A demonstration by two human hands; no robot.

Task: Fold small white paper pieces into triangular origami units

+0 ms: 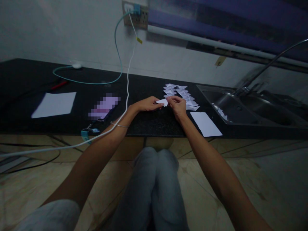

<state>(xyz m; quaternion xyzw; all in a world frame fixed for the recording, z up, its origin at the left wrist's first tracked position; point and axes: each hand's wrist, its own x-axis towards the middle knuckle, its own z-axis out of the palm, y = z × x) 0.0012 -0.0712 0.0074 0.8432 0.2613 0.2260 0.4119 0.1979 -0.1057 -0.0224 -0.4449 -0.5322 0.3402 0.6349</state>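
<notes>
A small folded piece of white paper [162, 102] is held between my two hands above the dark countertop [154, 125]. My left hand [149, 104] pinches its left end between thumb and fingers. At its right end, my right hand [177, 104] grips the paper with the fingertips. Just behind my right hand lie two rows of folded white paper pieces [184, 93], overlapping one another. A flat stack of white paper [206, 124] rests to the right of my right wrist, near the counter's front edge.
A white sheet [55, 104] and a phone [104, 107] with a blurred screen lie to the left. A white cable [128, 83] hangs from the wall socket [136, 16] across my left forearm. On the right is a metal sink [228, 106] with paper bits [220, 113] at its edge.
</notes>
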